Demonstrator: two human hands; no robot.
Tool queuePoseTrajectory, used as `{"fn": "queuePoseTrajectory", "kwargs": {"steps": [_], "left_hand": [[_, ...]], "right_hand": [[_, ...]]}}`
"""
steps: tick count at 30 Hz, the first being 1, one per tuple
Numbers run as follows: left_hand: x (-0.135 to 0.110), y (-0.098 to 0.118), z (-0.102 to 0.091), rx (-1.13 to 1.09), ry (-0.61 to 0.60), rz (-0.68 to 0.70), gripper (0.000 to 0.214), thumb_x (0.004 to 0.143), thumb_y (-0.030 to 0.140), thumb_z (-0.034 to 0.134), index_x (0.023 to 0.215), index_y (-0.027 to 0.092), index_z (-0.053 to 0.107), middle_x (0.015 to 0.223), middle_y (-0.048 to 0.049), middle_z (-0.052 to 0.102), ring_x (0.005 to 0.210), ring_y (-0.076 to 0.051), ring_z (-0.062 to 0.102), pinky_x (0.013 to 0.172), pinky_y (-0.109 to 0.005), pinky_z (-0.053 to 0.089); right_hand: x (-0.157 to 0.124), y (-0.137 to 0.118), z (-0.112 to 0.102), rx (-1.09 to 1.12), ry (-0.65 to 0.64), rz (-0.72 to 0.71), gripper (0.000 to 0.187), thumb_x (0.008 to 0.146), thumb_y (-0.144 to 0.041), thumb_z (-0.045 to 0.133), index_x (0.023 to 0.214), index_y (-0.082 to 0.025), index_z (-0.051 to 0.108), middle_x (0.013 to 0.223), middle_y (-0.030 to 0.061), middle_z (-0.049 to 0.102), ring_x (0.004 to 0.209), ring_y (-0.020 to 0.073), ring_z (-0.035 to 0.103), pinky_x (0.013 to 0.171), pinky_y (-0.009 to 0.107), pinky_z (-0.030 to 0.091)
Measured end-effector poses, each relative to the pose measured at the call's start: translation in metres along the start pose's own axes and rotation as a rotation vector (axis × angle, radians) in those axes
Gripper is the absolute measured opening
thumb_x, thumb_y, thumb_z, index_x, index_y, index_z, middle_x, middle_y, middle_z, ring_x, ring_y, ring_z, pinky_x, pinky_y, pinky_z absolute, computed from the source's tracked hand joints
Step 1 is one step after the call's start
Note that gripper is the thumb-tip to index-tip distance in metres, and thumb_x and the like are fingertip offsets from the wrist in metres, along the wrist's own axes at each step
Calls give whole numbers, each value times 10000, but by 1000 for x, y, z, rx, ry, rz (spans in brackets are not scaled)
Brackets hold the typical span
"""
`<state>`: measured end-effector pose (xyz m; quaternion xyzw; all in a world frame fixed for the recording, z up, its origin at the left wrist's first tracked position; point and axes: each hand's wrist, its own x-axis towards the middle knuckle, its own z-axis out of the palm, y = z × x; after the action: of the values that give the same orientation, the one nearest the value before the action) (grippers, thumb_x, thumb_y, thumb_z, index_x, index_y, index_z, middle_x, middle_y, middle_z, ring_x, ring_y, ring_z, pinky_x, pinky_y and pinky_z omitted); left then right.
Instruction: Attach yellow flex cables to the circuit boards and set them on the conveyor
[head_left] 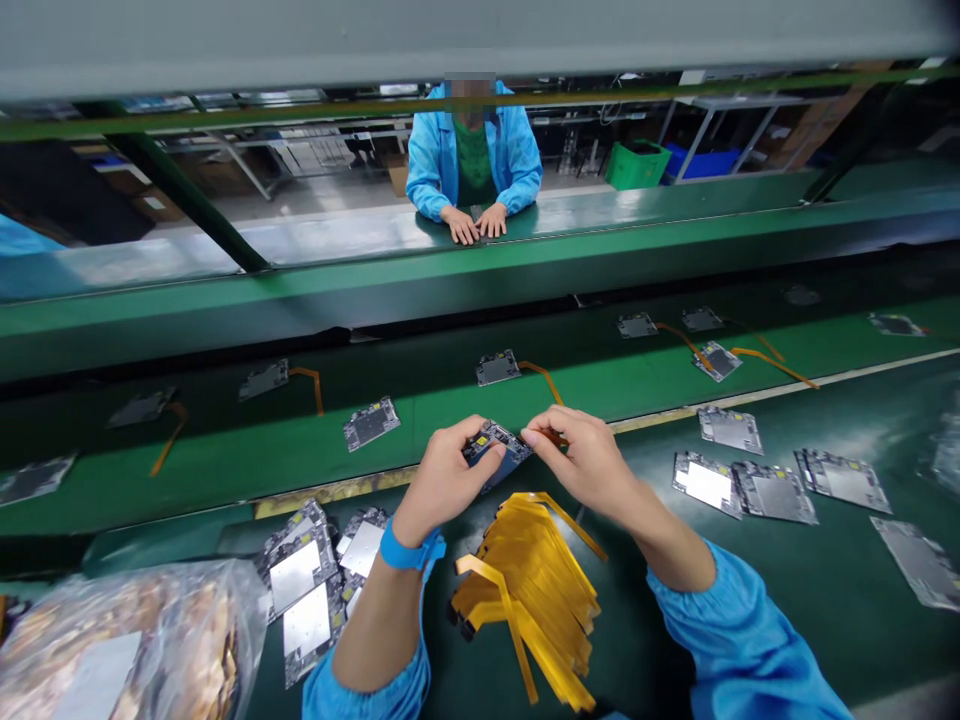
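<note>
My left hand (448, 478) grips a small dark circuit board (496, 448) just above the green bench. My right hand (581, 455) pinches at the board's right edge, where an orange flex strip (556, 436) barely shows behind the fingers. Both hands are closed on the board. A heap of yellow-orange flex cables (534, 580) lies right beneath them. A blue band circles my left wrist.
Stacked silver boards (311, 585) lie at the left, a plastic bag (120, 640) of parts at the lower left. Several more boards (772, 490) lie at the right. Boards with cables (498, 368) ride the green conveyor (225, 450). A person in a blue coat (474, 160) sits opposite.
</note>
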<state>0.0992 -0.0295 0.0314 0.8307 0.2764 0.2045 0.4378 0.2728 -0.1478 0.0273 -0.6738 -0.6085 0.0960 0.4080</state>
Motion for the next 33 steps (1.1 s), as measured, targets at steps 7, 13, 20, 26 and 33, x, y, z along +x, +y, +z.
{"fn": "queuePoseTrajectory", "kwargs": {"steps": [7,13,20,26,33], "left_hand": [[0,3,0,-14,-22,3,168,898,286,595,775,173,606,717,10,600,684,-146,539,650,-259,405],[-1,3,0,-4,-3,3,168,893,284,589,770,171,601,711,14,598,678,-140,528,640,-256,401],[-1,3,-1,-5,-23,2,177,891,284,588,751,176,583,705,15,595,680,-140,540,641,-253,403],[-1,1,0,-1,-25,-4,181,895,294,596,757,177,589,715,12,602,686,-141,541,647,-252,407],[-1,0,-1,31,-54,-14,194,901,316,588,763,179,599,716,11,599,681,-146,534,641,-261,392]], "right_hand": [[0,1,1,-25,-6,-3,190,1020,-297,567,875,-225,666,789,1,686,726,161,614,711,283,410],[-2,1,1,-76,-8,-34,204,1026,-297,553,885,-221,679,795,11,696,733,168,619,723,296,401],[-1,-1,-3,-49,-91,8,195,1007,-261,570,855,-223,684,792,3,703,722,157,621,697,279,397],[0,-2,-5,-61,-114,15,187,996,-249,581,845,-222,688,768,-2,692,705,153,604,683,274,378],[1,0,-4,-78,-146,28,188,993,-253,590,835,-219,686,753,-4,683,690,149,585,666,270,361]]}}
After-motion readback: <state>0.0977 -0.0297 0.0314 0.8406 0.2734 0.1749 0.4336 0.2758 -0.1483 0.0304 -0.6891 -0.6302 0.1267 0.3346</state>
